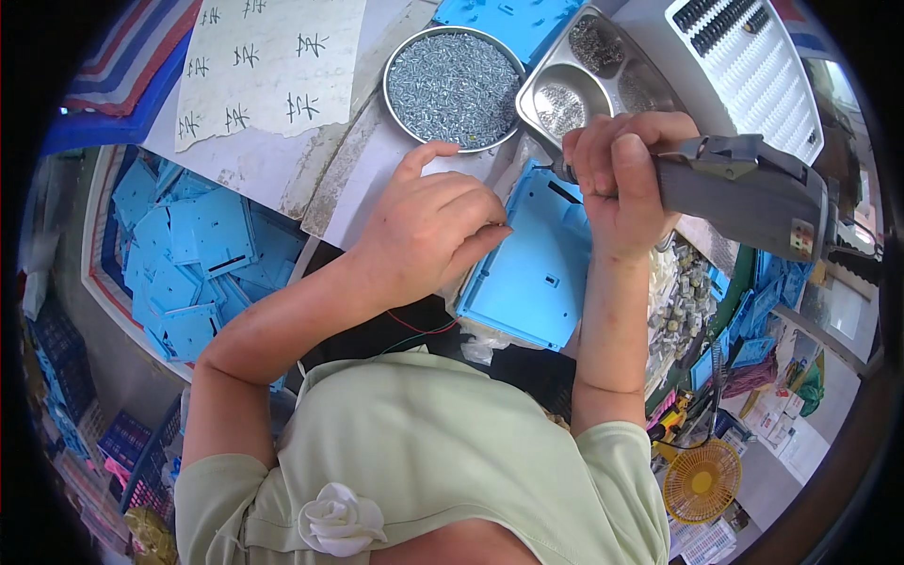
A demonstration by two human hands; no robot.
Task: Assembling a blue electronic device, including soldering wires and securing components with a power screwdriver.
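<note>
A blue plastic panel (529, 268) with slots and small holes lies in front of me. My right hand (623, 179) is wrapped round a dark grey electric screwdriver (744, 193). Its bit end reaches the panel's far edge; whether the tip touches a screw cannot be made out. Over the panel's left edge, my left hand (438, 221) has thumb and forefinger pinched together, the little finger raised. Anything in that pinch is too small to name. Just beyond the left hand stands a round metal dish (389, 87) full of small silvery screws.
A steel compartment tray (617, 87) holds small metal parts. Beside it stands a white rack (767, 80) with dark pieces. On the left, a bin (99, 240) holds blue panels (202, 231). Small parts (680, 297) are heaped right, above a yellow fan (702, 482). Handwritten paper (268, 71) lies far left.
</note>
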